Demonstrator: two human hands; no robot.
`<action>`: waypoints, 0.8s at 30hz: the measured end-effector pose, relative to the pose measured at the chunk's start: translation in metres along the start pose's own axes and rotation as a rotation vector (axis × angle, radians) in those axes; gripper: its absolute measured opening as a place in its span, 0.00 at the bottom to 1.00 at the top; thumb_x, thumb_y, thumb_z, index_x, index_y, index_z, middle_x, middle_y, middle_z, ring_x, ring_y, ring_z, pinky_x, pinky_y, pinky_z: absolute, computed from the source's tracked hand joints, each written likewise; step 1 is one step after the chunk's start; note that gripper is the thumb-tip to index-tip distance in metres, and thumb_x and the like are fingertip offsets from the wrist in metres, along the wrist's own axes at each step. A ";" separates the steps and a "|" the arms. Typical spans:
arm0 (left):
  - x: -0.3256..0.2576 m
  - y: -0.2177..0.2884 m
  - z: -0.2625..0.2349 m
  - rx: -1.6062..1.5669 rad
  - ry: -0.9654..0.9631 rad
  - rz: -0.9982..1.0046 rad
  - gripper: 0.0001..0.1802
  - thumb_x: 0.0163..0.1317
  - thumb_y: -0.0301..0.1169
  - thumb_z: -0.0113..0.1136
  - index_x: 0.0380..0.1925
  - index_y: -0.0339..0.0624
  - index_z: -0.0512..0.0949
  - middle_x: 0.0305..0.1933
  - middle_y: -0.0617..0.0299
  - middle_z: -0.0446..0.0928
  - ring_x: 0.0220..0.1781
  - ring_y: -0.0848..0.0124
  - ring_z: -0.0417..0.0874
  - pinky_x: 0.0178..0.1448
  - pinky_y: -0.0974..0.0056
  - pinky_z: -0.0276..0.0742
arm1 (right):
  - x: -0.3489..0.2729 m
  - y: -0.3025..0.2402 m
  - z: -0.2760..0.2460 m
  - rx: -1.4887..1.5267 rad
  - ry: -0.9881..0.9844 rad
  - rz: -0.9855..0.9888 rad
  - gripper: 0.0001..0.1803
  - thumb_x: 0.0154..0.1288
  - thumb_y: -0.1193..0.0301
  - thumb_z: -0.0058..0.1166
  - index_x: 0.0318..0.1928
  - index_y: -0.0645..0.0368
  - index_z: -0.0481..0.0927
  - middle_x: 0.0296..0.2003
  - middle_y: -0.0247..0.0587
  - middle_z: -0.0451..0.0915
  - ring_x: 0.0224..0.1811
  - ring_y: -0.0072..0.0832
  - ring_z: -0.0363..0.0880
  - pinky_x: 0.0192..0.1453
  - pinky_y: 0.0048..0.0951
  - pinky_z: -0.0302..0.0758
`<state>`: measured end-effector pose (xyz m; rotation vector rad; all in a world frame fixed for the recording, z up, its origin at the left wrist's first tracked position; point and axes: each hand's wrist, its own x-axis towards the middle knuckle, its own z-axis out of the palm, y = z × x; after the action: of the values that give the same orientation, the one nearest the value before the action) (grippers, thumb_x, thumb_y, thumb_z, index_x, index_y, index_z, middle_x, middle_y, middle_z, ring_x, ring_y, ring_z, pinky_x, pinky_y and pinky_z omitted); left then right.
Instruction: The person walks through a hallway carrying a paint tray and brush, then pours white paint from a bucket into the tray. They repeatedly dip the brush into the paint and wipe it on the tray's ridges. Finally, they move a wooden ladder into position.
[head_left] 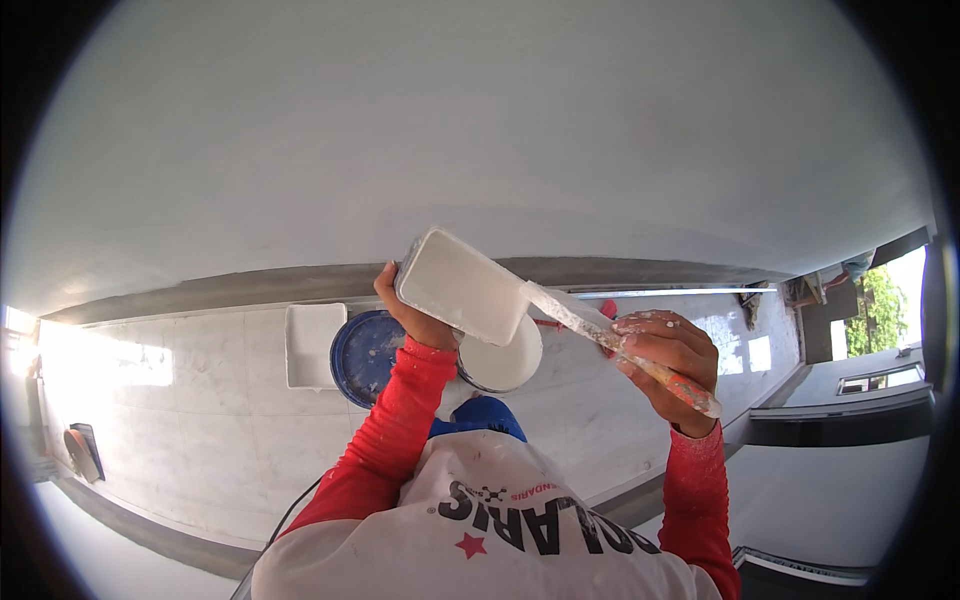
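Observation:
My left hand [412, 318] is wrapped round a rectangular mud pan [465, 288], holding it up close to the wall. A smooth white paste lies inside the pan. My right hand [672, 362] grips the orange handle of a putty knife [575, 318] smeared with white plaster. The blade end slants toward the pan's right edge; whether they touch I cannot tell. Below the pan stands a bucket [520, 362] of white compound, partly hidden by the pan and my left hand.
The pale wall [480, 130] spans the far side, with a darker band at its foot. A blue round tub or lid [362, 358] and a white tray [305, 350] lie on the tiled floor [225, 420]. A brown round object [82, 455] is far left. Doors [860, 395] stand right.

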<state>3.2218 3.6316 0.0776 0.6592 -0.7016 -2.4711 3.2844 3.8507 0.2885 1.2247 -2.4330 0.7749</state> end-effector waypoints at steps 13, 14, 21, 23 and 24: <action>0.001 0.023 0.002 -0.333 -0.439 0.000 0.37 0.61 0.56 0.32 0.55 0.38 0.73 0.53 0.53 0.77 0.54 0.63 0.78 0.55 0.58 0.77 | 0.008 -0.017 0.042 0.206 0.053 0.348 0.12 0.56 0.75 0.64 0.40 0.62 0.79 0.33 0.41 0.82 0.30 0.24 0.82 0.33 0.23 0.77; 0.000 0.025 0.003 -0.304 -0.417 0.035 0.37 0.61 0.56 0.31 0.54 0.38 0.73 0.51 0.53 0.77 0.53 0.63 0.78 0.54 0.58 0.77 | 0.004 -0.018 0.047 0.294 0.118 0.424 0.12 0.56 0.75 0.64 0.40 0.63 0.78 0.34 0.42 0.83 0.31 0.23 0.81 0.34 0.23 0.77; -0.013 0.041 0.027 -0.152 -0.349 0.229 0.33 0.53 0.56 0.41 0.41 0.35 0.72 0.40 0.53 0.73 0.43 0.64 0.75 0.47 0.60 0.73 | 0.018 -0.042 0.061 0.574 0.313 0.617 0.14 0.59 0.75 0.61 0.43 0.67 0.75 0.34 0.38 0.79 0.34 0.17 0.76 0.39 0.18 0.73; -0.014 0.041 0.026 -0.181 -0.366 0.214 0.33 0.51 0.55 0.43 0.40 0.34 0.72 0.40 0.51 0.72 0.43 0.62 0.74 0.47 0.59 0.73 | 0.021 -0.043 0.063 0.570 0.328 0.588 0.13 0.59 0.76 0.61 0.43 0.67 0.75 0.34 0.39 0.80 0.34 0.18 0.77 0.39 0.19 0.74; -0.015 0.040 0.025 -0.191 -0.370 0.205 0.32 0.50 0.55 0.44 0.40 0.34 0.72 0.41 0.51 0.72 0.43 0.61 0.74 0.47 0.59 0.73 | 0.021 -0.042 0.064 0.556 0.338 0.566 0.12 0.59 0.76 0.61 0.42 0.67 0.76 0.33 0.39 0.80 0.34 0.19 0.78 0.39 0.19 0.75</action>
<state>3.2316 3.6185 0.1247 0.0527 -0.6181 -2.4478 3.3040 3.7787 0.2610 0.4537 -2.3497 1.7442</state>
